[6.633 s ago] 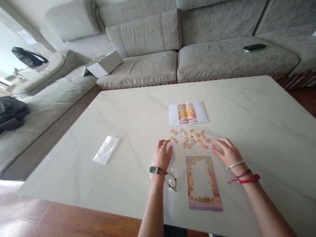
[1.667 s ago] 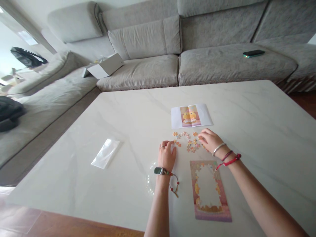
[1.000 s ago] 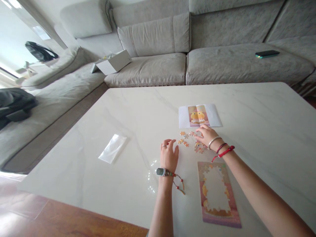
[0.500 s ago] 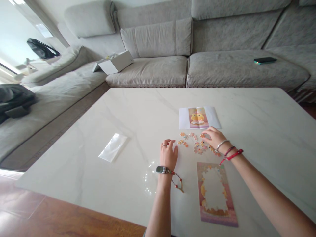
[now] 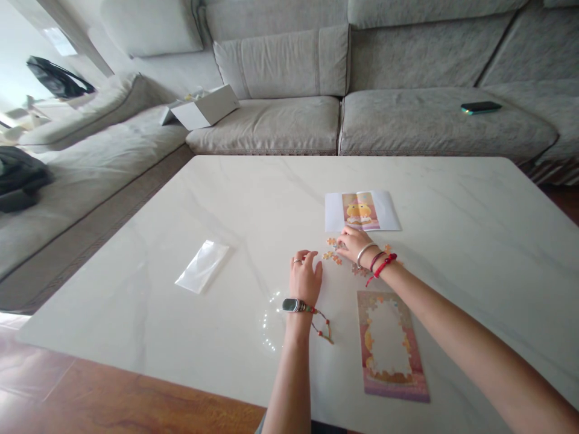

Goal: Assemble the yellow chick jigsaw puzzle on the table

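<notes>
Several small loose puzzle pieces (image 5: 333, 256) lie scattered on a white marble table (image 5: 226, 217). My right hand (image 5: 355, 244) rests palm down on top of them, fingers stretched out toward the left end of the scatter. My left hand (image 5: 304, 277) lies on the table just left of the pieces, fingers loosely curled, holding nothing I can see. A pink puzzle frame (image 5: 389, 345) with only its border filled in lies close to me. Beyond the pieces sits a white sheet with the reference picture (image 5: 360, 211).
An empty clear plastic bag (image 5: 202, 266) lies on the table to the left. A grey corner sofa (image 5: 420, 114) wraps the far side, with a white box (image 5: 205, 107), a phone (image 5: 480, 107) and dark bags (image 5: 20, 178) on it. Wooden floor shows near the table's front edge.
My right hand has swept leftward over the loose pieces, from the right end of the scatter to the left end. My left hand stays in place.
</notes>
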Tool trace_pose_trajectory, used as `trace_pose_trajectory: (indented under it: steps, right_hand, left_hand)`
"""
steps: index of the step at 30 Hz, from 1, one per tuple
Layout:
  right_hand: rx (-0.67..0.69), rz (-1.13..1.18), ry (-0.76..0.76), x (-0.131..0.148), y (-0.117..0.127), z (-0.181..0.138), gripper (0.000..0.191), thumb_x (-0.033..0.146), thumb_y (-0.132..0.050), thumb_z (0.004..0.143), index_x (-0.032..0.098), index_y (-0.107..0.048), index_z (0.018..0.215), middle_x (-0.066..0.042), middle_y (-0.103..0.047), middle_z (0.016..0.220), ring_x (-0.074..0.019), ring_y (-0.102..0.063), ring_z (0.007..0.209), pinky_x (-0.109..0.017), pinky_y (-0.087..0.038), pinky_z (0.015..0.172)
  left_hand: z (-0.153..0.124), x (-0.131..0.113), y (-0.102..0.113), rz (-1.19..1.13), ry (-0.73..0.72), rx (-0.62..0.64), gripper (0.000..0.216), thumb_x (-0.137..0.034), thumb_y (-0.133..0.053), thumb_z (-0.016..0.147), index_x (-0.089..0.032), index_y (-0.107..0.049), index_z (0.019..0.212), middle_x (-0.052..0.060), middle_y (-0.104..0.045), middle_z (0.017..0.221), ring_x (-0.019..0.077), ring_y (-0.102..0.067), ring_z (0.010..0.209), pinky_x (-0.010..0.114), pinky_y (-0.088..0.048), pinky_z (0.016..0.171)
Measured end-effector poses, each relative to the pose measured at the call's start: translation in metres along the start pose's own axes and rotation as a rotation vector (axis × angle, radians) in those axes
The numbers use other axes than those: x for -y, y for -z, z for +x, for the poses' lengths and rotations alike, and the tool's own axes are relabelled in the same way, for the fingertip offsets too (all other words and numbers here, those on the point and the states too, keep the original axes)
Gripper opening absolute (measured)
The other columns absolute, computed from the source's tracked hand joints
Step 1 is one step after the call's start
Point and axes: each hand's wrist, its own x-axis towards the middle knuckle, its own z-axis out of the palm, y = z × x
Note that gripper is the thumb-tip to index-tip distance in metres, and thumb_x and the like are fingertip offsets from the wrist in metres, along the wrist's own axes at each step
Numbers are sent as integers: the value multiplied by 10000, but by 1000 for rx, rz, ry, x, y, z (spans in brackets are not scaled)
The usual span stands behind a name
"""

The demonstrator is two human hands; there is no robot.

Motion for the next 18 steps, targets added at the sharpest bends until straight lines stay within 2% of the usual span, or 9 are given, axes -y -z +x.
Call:
trace_pose_trajectory:
  steps: [7, 12, 18]
  right_hand:
    - [70, -9, -4, 5, -1, 3, 128, 174, -472, 739, 138, -584, 790, -82, -567, 860, -168, -516, 797, -272, -338, 699]
    - [87, 35, 30, 2, 2, 12, 104, 150, -509, 719, 150, -558, 811, -54, -590, 838, -137, -524, 761, -240, -336, 678]
    - [58, 122, 62, 0, 7, 8, 237, 108, -533, 677, 119, -532, 914, -51, -603, 799, -131, -538, 734, -228, -368, 661]
  left_hand:
    - [2, -3, 0, -6, 0, 15, 239, -199, -471, 734, -163, -564, 951, 87, -507, 959, 200, -478, 874, 360, -415, 805]
    - [2, -2, -1, -19, 2, 32, 245, -216, -471, 733, -165, -564, 953, 88, -504, 975, 207, -482, 879, 365, -423, 788]
    - [3, -3, 4, -77, 14, 19, 223, -198, -479, 724, -177, -560, 930, 81, -507, 957, 207, -497, 898, 378, -416, 799]
